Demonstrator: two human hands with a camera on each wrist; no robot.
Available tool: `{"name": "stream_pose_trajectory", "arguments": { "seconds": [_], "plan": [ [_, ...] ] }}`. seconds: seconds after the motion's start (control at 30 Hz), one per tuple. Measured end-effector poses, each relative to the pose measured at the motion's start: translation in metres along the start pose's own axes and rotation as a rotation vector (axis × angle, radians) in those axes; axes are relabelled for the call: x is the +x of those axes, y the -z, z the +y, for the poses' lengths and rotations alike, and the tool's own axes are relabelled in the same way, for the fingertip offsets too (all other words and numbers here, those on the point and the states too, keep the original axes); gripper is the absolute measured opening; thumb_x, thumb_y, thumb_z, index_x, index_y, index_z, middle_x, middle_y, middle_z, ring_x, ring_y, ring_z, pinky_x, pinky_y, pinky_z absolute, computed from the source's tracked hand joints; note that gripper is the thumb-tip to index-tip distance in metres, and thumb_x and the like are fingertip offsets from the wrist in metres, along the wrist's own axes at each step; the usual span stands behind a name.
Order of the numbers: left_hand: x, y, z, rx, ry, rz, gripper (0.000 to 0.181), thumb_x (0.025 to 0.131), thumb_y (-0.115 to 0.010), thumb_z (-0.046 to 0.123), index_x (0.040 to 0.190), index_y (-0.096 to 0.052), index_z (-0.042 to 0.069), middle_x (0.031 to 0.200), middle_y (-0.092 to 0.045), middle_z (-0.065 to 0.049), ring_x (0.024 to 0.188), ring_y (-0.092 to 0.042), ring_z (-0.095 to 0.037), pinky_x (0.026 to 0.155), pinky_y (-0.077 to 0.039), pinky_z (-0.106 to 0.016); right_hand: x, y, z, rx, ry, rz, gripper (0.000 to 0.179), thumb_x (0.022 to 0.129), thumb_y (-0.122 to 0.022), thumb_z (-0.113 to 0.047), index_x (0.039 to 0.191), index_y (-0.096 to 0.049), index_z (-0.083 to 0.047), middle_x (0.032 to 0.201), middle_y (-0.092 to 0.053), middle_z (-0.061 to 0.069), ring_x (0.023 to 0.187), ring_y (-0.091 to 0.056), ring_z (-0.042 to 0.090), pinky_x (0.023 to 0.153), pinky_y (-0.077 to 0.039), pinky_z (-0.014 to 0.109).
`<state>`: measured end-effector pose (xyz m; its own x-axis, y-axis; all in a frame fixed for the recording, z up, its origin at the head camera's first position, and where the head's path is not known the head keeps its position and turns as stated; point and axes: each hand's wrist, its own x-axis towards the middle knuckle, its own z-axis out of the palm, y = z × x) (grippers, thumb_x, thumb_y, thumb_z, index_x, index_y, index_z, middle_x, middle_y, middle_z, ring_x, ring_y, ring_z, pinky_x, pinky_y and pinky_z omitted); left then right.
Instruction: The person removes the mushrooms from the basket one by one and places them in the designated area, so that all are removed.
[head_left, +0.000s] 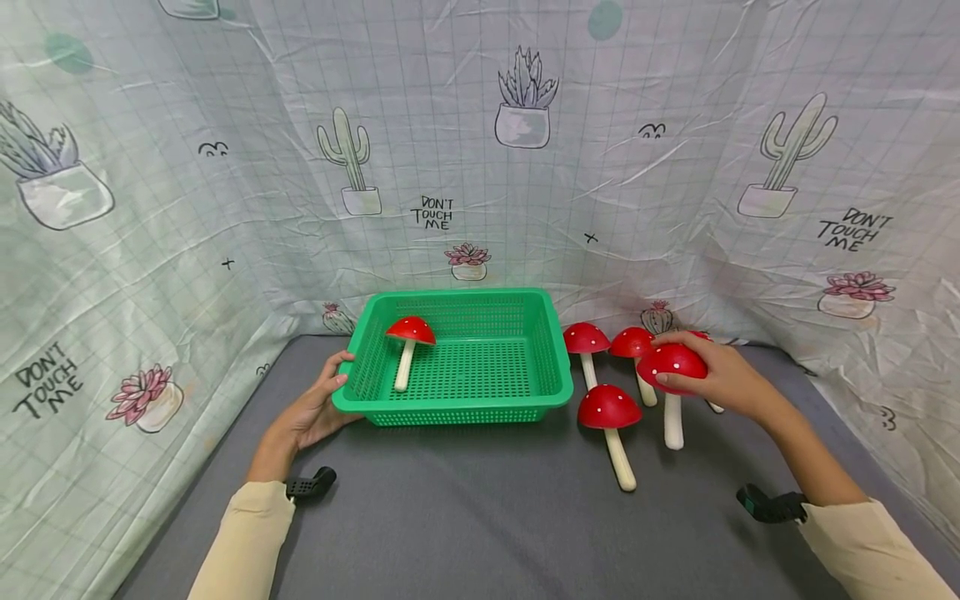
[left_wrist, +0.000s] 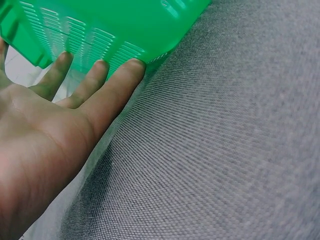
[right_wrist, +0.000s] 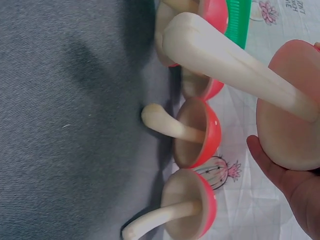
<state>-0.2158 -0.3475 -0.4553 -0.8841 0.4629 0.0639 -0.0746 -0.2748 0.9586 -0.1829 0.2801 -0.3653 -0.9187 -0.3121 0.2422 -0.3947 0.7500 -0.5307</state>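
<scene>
A green basket point(head_left: 457, 408) stands in the middle of the table. My left hand point(head_left: 318, 406) holds its left end, with digits at the rim and others against the outer wall; the left wrist view shows outstretched fingers point(left_wrist: 117, 90) touching that slotted wall. One toy mushroom point(head_left: 405, 367), red-capped with white dots and a pale stem, lies inside at the left. My right hand point(head_left: 723, 379) grips another mushroom point(head_left: 673, 421) by its cap, the stem pointing down. Its pale underside point(right_wrist: 290, 120) faces the right wrist camera.
Right of the basket are more mushrooms: one at its corner point(head_left: 587, 337), one beside it point(head_left: 632, 342), one in front point(head_left: 609, 408), and one partly behind my right hand point(head_left: 715, 407). A printed curtain point(head_left: 487, 183) hangs round the grey table point(head_left: 450, 517).
</scene>
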Motion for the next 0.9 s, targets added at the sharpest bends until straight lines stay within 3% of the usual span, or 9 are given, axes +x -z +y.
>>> {"name": "stream_pose_trajectory", "arguments": {
  "seconds": [0.4, 0.9],
  "plan": [
    [0.002, 0.003, 0.001, 0.003, -0.005, -0.011, 0.027, 0.111, -0.036, 0.023, 0.133, -0.030, 0.038, 0.146, -0.026, -0.011, 0.120, -0.053, -0.025, 0.098, -0.047, -0.049, -0.009, -0.005, 0.011, 0.005, -0.016, -0.041, 0.056, 0.087, -0.078, -0.036, 0.135, -0.056, -0.016, 0.127, -0.055, 0.018, 0.111, -0.052, 0.043, 0.070, -0.058, 0.044],
    [0.001, 0.000, 0.000, -0.017, 0.001, -0.005, 0.026, 0.111, -0.035, 0.021, 0.132, -0.032, 0.038, 0.146, -0.026, -0.010, 0.122, -0.051, -0.026, 0.098, -0.046, -0.049, -0.023, -0.020, 0.029, 0.003, -0.046, -0.106, 0.050, 0.089, -0.076, -0.034, 0.131, -0.058, -0.014, 0.114, -0.064, 0.014, 0.099, -0.059, 0.031, 0.068, -0.055, 0.035]
  ]
}}
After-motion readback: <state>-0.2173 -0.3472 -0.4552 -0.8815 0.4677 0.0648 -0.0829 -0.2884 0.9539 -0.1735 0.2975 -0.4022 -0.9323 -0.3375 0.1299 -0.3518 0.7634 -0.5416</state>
